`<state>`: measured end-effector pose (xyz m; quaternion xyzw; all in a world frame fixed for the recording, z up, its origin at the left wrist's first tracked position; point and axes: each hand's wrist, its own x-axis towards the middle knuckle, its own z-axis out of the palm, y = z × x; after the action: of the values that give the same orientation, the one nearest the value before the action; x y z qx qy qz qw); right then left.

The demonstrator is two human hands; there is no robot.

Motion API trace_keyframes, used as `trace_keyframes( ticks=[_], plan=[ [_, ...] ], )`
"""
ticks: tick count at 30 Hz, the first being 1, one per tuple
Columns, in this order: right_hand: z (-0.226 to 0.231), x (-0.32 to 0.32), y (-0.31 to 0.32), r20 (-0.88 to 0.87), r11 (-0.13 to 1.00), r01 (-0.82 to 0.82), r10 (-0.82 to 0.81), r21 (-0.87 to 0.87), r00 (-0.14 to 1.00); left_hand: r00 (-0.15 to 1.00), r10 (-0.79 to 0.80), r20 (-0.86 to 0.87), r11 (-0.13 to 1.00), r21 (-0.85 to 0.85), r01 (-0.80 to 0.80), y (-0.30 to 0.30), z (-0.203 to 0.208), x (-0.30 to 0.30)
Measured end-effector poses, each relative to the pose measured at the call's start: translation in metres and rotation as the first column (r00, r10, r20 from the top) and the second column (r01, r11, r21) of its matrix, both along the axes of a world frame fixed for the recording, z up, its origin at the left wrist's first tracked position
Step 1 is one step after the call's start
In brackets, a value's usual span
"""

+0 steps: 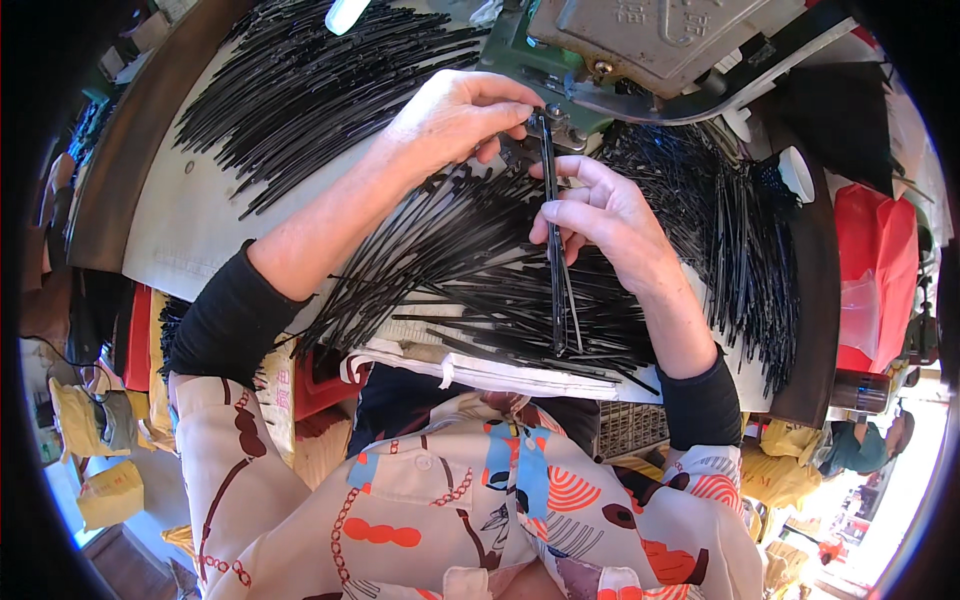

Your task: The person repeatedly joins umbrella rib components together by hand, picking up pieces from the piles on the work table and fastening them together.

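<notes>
A slim bundle of black jointed rods [557, 290], like a folded umbrella rib, stands lengthwise between my hands, its far end at a small metal fitting [563, 125] on a green machine [512, 60]. My left hand [462, 115] is closed, pinching that far end with thumb and fingertips. Lower down, my right hand [605, 215] grips the rib's middle between thumb and fingers. Its near end hangs over a loose heap of similar black ribs [430, 250]. My fingers partly cover the fitting.
More black ribs lie in a large pile [300, 100] at the far left and another [745, 250] on the right. The machine's grey cover [645, 40] overhangs the far side. A white cloth roll [490, 373] lines the table's near edge. A red bag [878, 265] hangs at the right.
</notes>
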<state>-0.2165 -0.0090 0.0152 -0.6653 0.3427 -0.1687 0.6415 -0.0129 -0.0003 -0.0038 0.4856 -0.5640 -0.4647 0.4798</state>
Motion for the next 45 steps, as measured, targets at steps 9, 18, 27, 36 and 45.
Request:
trace_keyframes(
  ticks=[9, 18, 27, 36, 45],
  plan=[
    [0.001, 0.002, 0.000, 0.079, 0.996, 0.070, -0.074, 0.050, 0.994, 0.998, -0.040, 0.038, 0.999, -0.003, 0.040, -0.004, 0.006, -0.002],
    [0.004, 0.001, -0.001, 0.082, 0.997, 0.059, -0.063, 0.058, 0.995, 1.000, -0.025, -0.010, 1.000, -0.011, 0.025, -0.007, 0.007, -0.006],
    [0.002, 0.004, -0.003, 0.101, 0.993, 0.105, -0.109, 0.046, 0.989, 0.996, 0.012, 0.085, 0.996, -0.084, -0.005, -0.011, 0.010, -0.009],
    [-0.002, 0.003, -0.006, 0.113, 0.990, 0.106, -0.116, 0.090, 0.987, 0.998, -0.046, 0.040, 0.999, 0.024, 0.045, -0.018, 0.013, -0.007],
    [-0.006, 0.004, -0.005, 0.142, 0.985, 0.125, -0.142, 0.121, 0.980, 0.998, -0.020, 0.060, 1.000, 0.023, 0.019, -0.015, 0.014, -0.007]
  ],
)
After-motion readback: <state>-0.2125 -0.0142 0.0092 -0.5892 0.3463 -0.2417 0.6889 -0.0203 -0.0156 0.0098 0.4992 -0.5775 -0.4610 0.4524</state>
